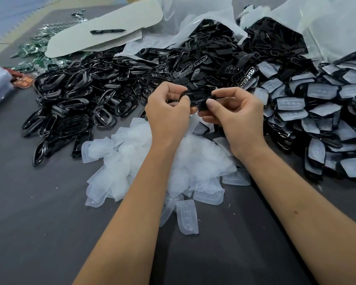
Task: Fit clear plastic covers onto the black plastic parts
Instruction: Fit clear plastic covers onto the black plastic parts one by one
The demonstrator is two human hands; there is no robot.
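Both my hands hold one black plastic part [197, 96] in the air above the table's middle. My left hand [167, 112] pinches its left end with curled fingers. My right hand [234, 112] pinches its right end between thumb and fingers. Whether a clear cover sits on the held part cannot be told. A loose heap of clear plastic covers [136, 159] lies on the grey table just below my wrists. Bare black frames [74, 99] are piled to the left, and more black parts [203, 58] spill from bags behind my hands.
Black parts with clear covers fitted [317, 112] are heaped at the right. White plastic bags [327, 23] stand at the back. A pale card [103, 31] with a black pen [107, 31] lies at the back left beside green pieces [33, 48]. Grey table [39, 223].
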